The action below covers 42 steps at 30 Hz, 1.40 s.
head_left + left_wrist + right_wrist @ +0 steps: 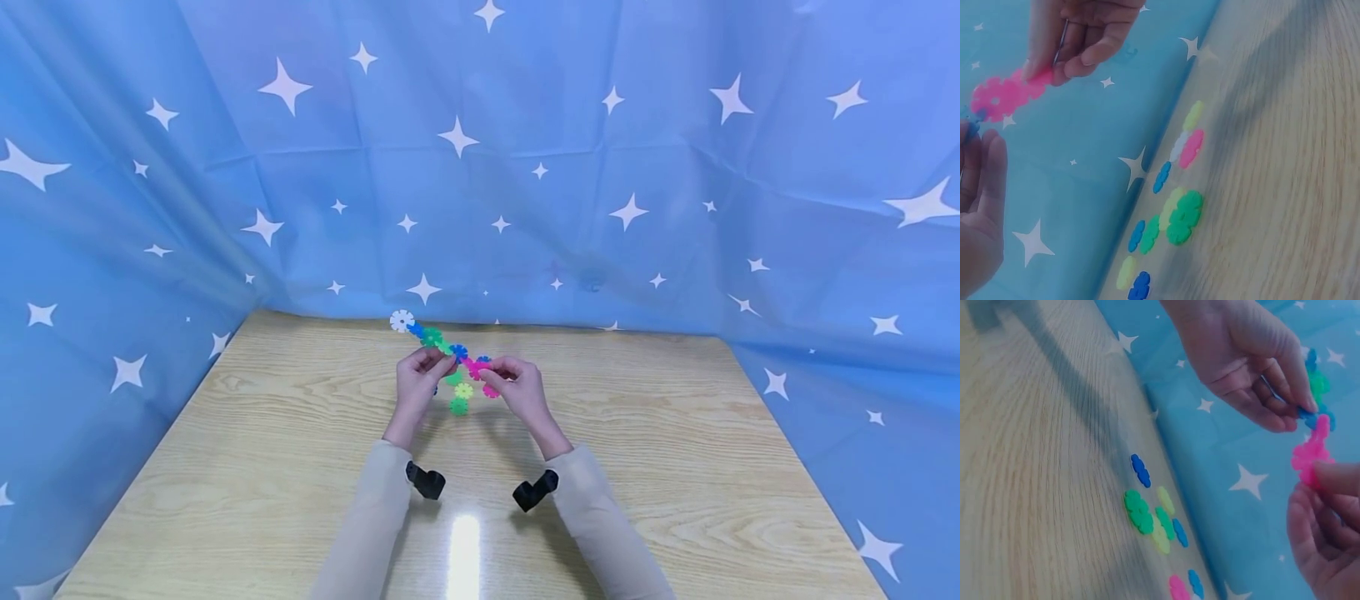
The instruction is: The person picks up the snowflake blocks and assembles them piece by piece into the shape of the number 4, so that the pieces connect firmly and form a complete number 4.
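Observation:
Between the two hands, above the table, runs a chain of joined toothed discs: white [402, 321], blue, green [431, 337], light green, blue and pink. The left hand [423, 385] pinches the blue disc [1325, 417] between thumb and finger. At the chain's other end the right hand [522, 392] pinches a pink disc [1307, 464]. In the left wrist view, the right hand [1088, 37] holds pink discs [1000, 97], and the left hand [982, 200] is at the blue one, partly out of frame.
Loose discs lie on the wooden table [675, 433] below and behind the hands: green [459, 406], yellow [464, 391], pink [1178, 587], blue [1140, 470] and white [1179, 146]. A blue curtain with white stars [525, 192] hangs around the table's back and sides.

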### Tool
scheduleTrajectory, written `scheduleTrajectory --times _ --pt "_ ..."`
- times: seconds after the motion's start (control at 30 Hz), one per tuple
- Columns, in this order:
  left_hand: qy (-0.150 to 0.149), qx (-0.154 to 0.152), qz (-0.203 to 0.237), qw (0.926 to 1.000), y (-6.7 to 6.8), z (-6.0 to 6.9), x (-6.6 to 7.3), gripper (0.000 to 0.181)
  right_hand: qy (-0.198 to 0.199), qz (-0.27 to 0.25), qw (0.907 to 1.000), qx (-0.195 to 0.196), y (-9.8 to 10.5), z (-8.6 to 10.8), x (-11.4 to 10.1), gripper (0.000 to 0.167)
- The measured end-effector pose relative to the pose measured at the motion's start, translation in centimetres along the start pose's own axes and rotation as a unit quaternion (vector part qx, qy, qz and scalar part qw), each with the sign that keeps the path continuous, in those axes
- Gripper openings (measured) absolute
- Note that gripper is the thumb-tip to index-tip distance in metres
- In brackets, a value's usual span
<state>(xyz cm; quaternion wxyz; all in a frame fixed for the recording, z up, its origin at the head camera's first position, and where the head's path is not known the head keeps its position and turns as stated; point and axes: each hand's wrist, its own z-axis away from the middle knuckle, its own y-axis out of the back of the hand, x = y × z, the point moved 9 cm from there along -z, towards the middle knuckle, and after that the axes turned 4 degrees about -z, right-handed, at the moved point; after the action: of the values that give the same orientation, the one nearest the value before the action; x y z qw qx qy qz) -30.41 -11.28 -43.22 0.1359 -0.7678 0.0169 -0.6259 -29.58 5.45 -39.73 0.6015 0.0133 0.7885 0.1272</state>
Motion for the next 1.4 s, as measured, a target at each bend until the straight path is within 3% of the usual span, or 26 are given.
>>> scheduleTrajectory --times 0.2,0.37,0.47,0.6,0.9,1.03,1.2,1.3,1.4 --pt "0.001 0.001 -0.008 1.0 -0.2 -0.3 -0.1 0.011 -0.051 -0.071 0.9961 -0.004 -0.4 -0.8 3.5 0.016" --pt "-0.003 -0.005 -0.026 0.9996 -0.6 -0.2 0.3 0.016 -0.057 -0.096 0.9938 0.002 -0.6 -0.6 3.9 0.015" --pt "-0.004 -0.016 -0.063 0.9979 -0.7 -0.2 0.4 0.017 -0.053 -0.109 0.9926 0.008 -0.7 -0.6 4.0 0.012" --pt "-0.012 -0.036 -0.119 0.9921 -0.9 -0.1 0.2 0.015 -0.048 -0.134 0.9896 0.02 -0.7 -0.6 4.1 0.012" --pt "-0.033 -0.078 -0.194 0.9773 -1.7 0.5 -0.4 0.014 -0.03 -0.189 0.9811 0.032 -1.1 -0.6 4.2 0.014" --pt "-0.042 -0.079 -0.213 0.9729 -1.7 0.5 -0.3 0.013 -0.025 -0.207 0.9773 0.039 -1.3 -0.5 4.2 0.015" --pt "-0.078 -0.075 -0.238 0.9652 -1.8 0.7 0.3 0.01 -0.029 -0.214 0.9753 0.048 -1.5 -0.4 4.4 0.018" --pt "-0.093 -0.078 -0.243 0.9624 -1.8 0.8 0.7 0.009 -0.036 -0.205 0.9772 0.043 -1.7 -0.3 4.6 0.019" --pt "-0.09 -0.081 -0.243 0.9624 -1.6 0.8 0.9 0.008 -0.051 -0.184 0.9809 0.036 -1.5 -0.4 5.2 0.019"
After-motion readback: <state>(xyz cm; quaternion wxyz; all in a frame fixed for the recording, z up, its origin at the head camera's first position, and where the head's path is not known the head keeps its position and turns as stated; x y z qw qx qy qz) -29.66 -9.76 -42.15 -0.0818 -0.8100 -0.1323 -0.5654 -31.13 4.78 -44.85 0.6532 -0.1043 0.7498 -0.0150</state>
